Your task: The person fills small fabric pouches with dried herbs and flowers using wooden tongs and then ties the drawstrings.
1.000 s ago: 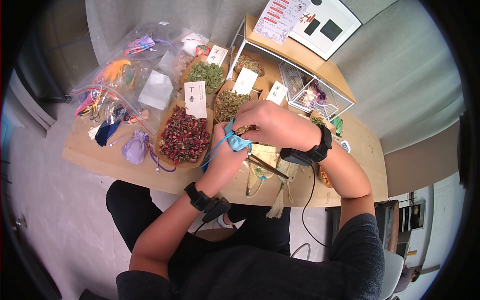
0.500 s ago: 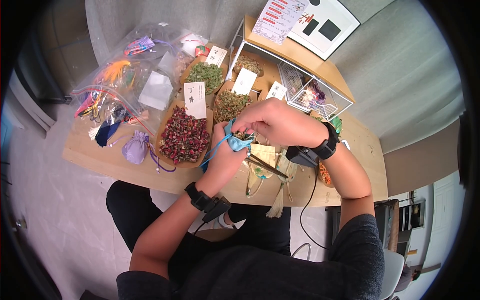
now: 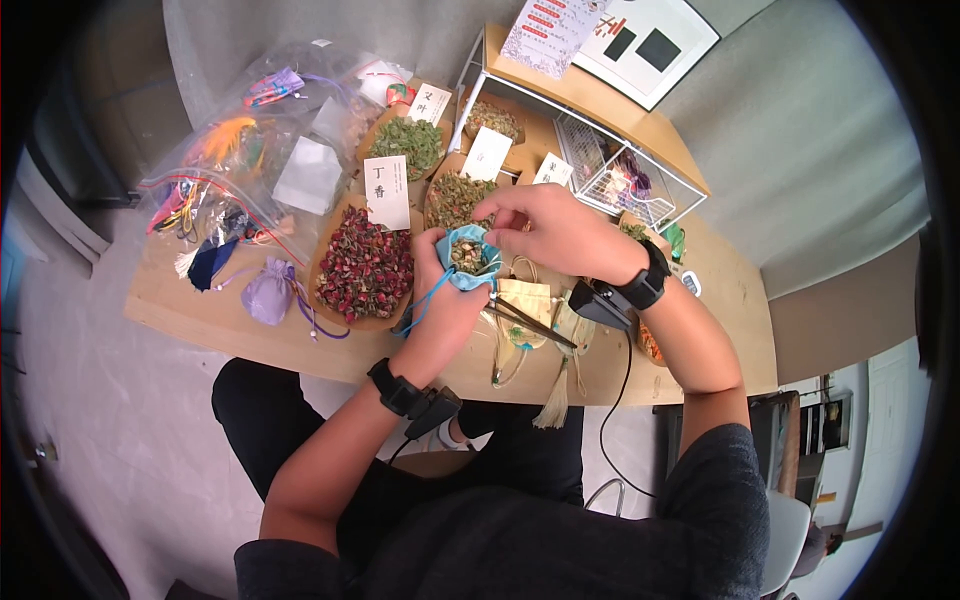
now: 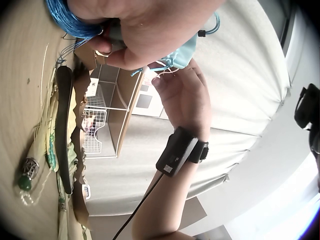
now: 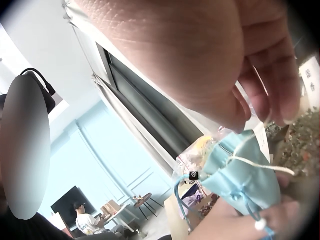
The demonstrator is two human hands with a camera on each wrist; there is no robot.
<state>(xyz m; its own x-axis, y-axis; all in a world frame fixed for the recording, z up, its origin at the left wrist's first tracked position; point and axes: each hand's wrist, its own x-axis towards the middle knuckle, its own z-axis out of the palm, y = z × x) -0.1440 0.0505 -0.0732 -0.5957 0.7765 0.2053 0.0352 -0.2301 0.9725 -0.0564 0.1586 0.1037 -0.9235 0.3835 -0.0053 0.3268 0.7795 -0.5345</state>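
Observation:
My left hand (image 3: 440,318) holds a light blue drawstring pouch (image 3: 472,282), its mouth spread and turned upward. Dried herbs (image 3: 466,254) fill it near the rim. Blue cords trail from the cloth, and a bright blue tassel (image 4: 75,22) hangs by the left hand in the left wrist view. My right hand (image 3: 555,228) hovers at the pouch's far right rim, fingers loosely bent with nothing visible between them. From the right wrist, the pouch (image 5: 245,180) shows just below those fingertips, a white cord across its front.
Paper trays of dried rosebuds (image 3: 365,272), green leaves (image 3: 408,146) and mixed herbs (image 3: 455,200) stand behind the hands with label cards. A yellow pouch (image 3: 525,298) and a dark slender tool (image 3: 535,325) lie right. A purple pouch (image 3: 268,292) sits left, near plastic bags.
My right hand has lifted away from the pouch's mouth, exposing the herbs inside. The left hand has tipped the pouch so its opening faces up more.

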